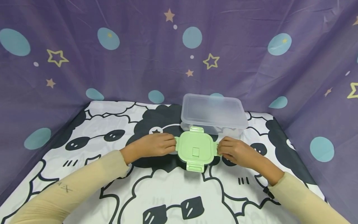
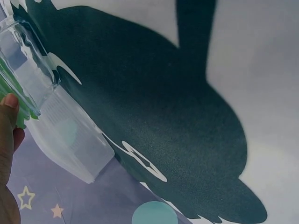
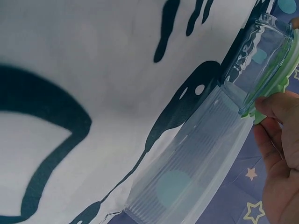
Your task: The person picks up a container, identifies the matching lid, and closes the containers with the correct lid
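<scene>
A glass food container (image 3: 254,56) with a light green lid (image 1: 195,144) sits in the middle of the table, seen from above in the head view. Locking flaps stick out from the lid on its sides. My left hand (image 1: 158,144) pinches the left flap. On the opposite side, my right hand (image 1: 236,151) pinches the right flap, its thumb (image 3: 271,103) showing against the green edge in the right wrist view. The left wrist view catches only part of my left hand (image 2: 7,144) and the container's clear wall (image 2: 28,65).
Just behind the glass container stands a larger translucent plastic box (image 1: 213,110) with its lid on. A black-and-white cartoon cloth (image 1: 173,186) covers the table. A purple curtain (image 1: 139,62) with stars and dots hangs along the back and sides.
</scene>
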The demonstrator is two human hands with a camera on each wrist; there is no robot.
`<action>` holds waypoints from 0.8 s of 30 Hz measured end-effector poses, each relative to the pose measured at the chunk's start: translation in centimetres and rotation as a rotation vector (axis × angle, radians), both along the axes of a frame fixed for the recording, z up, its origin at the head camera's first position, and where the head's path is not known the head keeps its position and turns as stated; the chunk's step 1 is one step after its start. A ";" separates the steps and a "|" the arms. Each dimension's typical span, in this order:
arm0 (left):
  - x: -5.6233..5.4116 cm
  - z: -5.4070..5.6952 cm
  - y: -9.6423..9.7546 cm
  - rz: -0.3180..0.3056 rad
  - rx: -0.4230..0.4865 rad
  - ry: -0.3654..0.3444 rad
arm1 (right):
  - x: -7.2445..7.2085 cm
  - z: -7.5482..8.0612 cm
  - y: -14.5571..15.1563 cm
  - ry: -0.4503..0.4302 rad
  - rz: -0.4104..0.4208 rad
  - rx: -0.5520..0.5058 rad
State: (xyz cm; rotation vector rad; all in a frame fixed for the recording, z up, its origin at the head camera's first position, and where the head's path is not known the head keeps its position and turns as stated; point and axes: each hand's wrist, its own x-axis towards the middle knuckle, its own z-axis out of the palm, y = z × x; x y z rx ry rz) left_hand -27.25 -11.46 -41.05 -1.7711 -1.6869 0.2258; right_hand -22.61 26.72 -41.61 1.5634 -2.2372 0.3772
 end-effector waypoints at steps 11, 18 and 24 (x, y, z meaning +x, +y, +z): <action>-0.2 -0.2 0.0 0.007 -0.007 -0.001 | -0.3 -0.3 0.1 0.008 -0.019 0.025; -0.2 -0.4 0.1 0.000 -0.011 -0.007 | -0.4 -0.4 0.2 0.006 -0.027 0.029; -0.2 -0.3 0.1 0.003 -0.014 -0.012 | -0.4 -0.4 0.1 0.005 -0.018 0.026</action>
